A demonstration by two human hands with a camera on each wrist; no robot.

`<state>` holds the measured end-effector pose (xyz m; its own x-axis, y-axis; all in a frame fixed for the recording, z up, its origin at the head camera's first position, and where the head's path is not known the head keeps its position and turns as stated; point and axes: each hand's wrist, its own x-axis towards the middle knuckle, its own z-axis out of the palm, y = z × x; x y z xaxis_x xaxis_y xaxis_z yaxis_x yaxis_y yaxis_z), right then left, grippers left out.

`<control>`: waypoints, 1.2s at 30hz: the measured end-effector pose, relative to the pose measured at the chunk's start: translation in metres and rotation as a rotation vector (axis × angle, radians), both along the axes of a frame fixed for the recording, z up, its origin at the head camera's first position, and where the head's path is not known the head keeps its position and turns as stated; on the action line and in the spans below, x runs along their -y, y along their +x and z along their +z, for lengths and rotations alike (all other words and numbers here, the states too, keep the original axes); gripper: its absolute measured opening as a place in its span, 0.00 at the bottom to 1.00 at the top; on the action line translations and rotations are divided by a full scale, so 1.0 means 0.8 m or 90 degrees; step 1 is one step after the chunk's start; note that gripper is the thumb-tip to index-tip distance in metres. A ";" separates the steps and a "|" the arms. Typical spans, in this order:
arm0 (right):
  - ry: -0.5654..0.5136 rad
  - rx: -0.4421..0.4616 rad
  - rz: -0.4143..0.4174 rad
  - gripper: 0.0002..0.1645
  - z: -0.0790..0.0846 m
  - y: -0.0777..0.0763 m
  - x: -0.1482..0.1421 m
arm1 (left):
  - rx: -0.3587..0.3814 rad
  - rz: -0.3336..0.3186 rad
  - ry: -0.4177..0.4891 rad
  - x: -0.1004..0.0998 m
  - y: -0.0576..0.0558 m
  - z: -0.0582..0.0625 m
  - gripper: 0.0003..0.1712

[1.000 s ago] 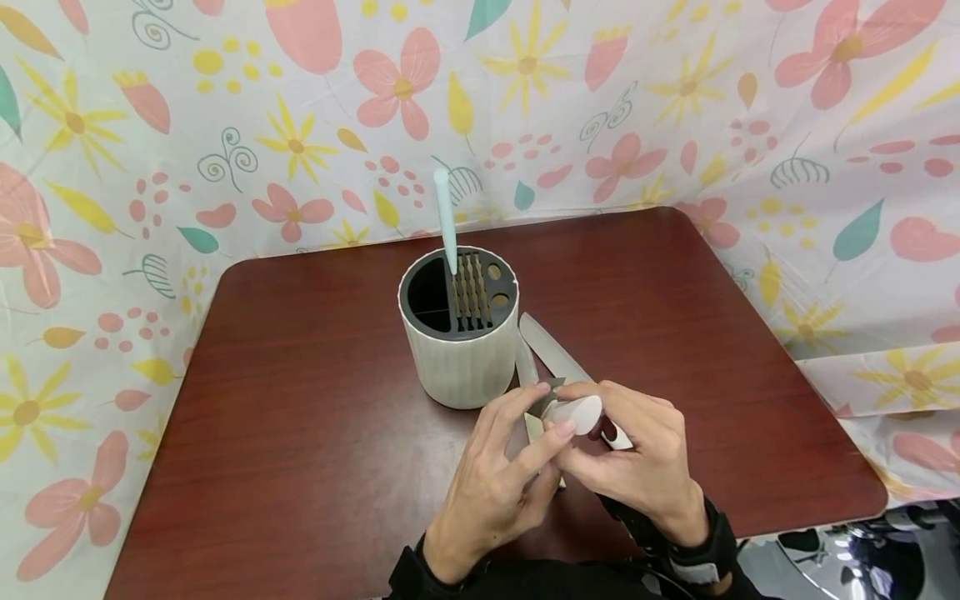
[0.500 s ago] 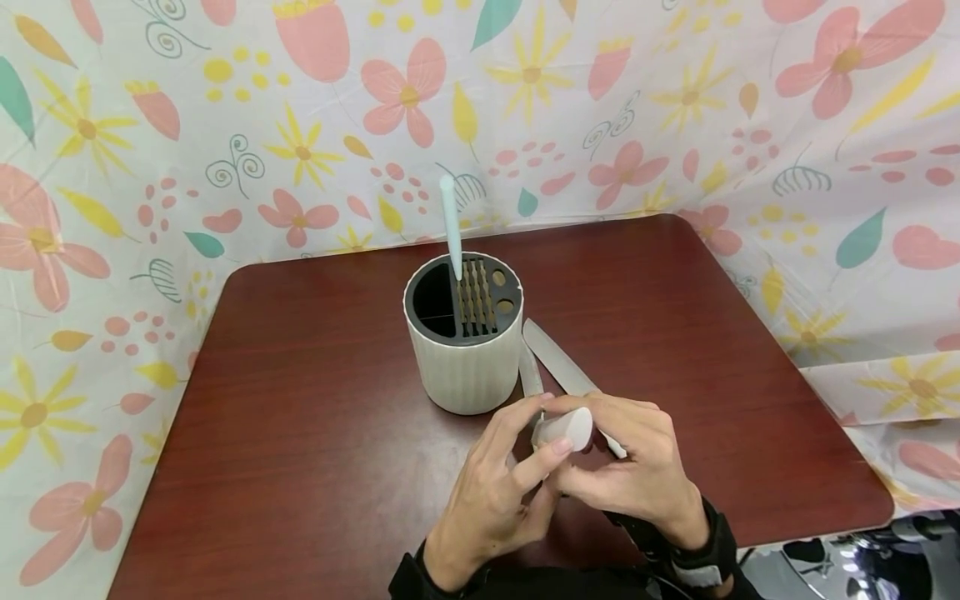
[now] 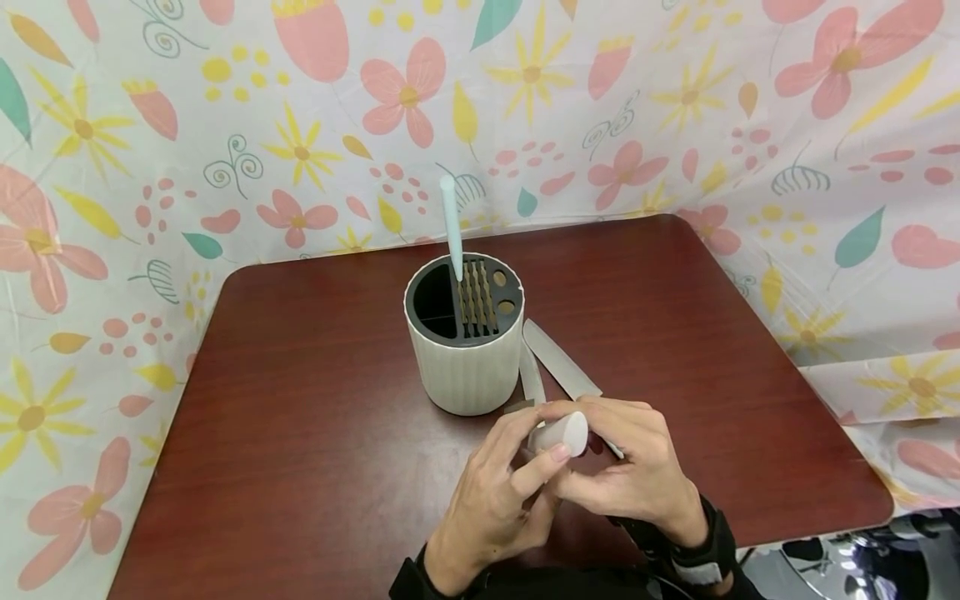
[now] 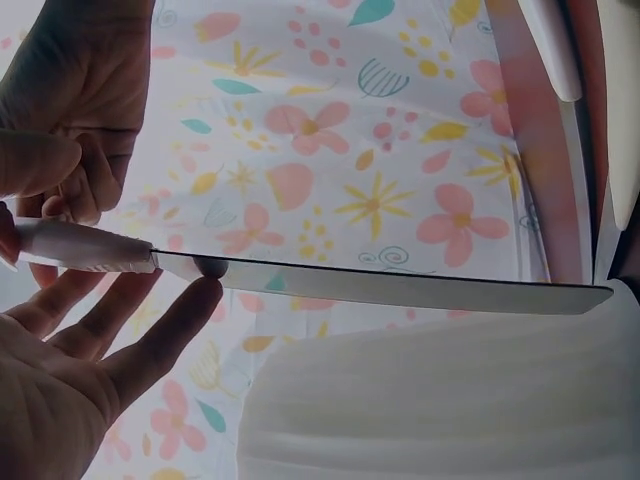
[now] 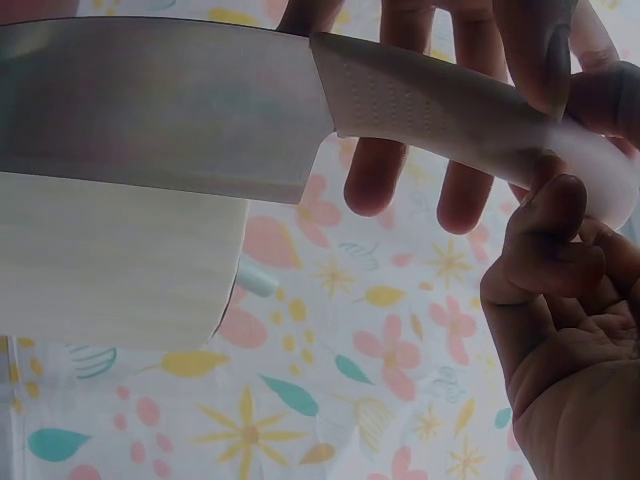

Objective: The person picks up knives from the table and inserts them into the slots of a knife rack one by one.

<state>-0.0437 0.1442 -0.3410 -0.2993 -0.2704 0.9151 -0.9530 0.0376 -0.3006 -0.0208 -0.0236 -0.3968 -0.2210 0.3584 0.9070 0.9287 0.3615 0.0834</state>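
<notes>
Both hands hold a broad-bladed kitchen knife with a white handle. In the head view its handle (image 3: pixel 558 435) points up toward me, the butt between the hands. My left hand (image 3: pixel 487 492) grips the handle, thumb on it; in the left wrist view one fingertip touches the heel of the blade (image 4: pixel 400 285). My right hand (image 3: pixel 633 458) pinches the handle near its butt from the other side. The right wrist view shows the wide blade (image 5: pixel 150 110) flat-on. Fingers hide most of the blade in the head view.
A ribbed white knife holder (image 3: pixel 465 371) with a black slotted top stands just beyond the hands. One light blue handle (image 3: pixel 452 225) sticks up from it. Two long pale blade-like things (image 3: pixel 558 360) lie on the brown table (image 3: pixel 300 417) at its right, partly behind the hands.
The knife has turned slightly in the hands, so less of its blade shows between them. The fingers have shifted a little along the handle; the head view has tilted slightly.
</notes>
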 end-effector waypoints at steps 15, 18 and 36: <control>0.024 0.019 0.040 0.12 -0.006 -0.005 0.000 | -0.022 0.026 0.002 0.002 0.003 -0.006 0.27; 0.024 0.022 0.046 0.12 -0.007 -0.006 0.000 | -0.027 0.028 0.002 0.002 0.003 -0.005 0.26; 0.037 0.037 0.063 0.13 -0.017 -0.012 0.001 | -0.026 0.033 0.007 0.005 0.002 -0.005 0.23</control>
<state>-0.0530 0.1430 -0.3549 -0.3206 -0.3535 0.8788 -0.9339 -0.0371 -0.3556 -0.0193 -0.0278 -0.4007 -0.2017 0.3378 0.9194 0.9117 0.4078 0.0502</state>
